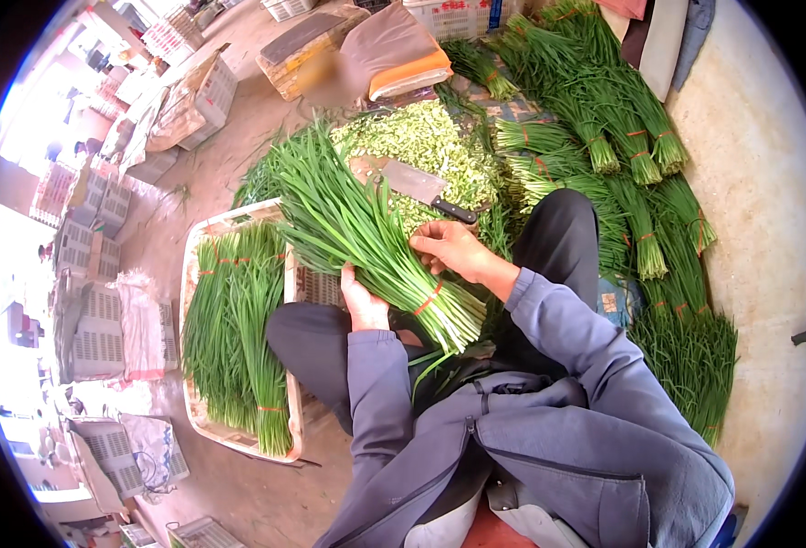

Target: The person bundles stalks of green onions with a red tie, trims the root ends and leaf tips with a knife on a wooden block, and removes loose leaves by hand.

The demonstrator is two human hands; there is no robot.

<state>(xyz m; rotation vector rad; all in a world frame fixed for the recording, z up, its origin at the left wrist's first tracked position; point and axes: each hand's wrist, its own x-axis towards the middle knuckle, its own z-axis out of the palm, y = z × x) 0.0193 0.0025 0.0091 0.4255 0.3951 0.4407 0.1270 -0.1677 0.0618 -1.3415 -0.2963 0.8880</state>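
Note:
A large bunch of green garlic chives [357, 224] lies slantwise across my lap, its pale cut ends toward my right knee. A red band [429, 299] circles it near those ends. My left hand [364, 300] is closed around the bunch from below and the left, with part of the palm hidden by leaves. At the bunch's right side, my right hand [453, 250] has its fingers curled in a pinch; what is between the fingertips is too small to make out. Just beyond lies a cleaver [414, 181] with a black handle, beside a heap of pale trimmings [403, 132].
On my left stands a white plastic crate [191, 397] holding banded chive bunches. More chive bunches [622, 137] are piled at the far right along a pale wall [750, 137]. A folded brown cloth [394, 50] sits ahead. Stacked crates [97, 338] line the far left.

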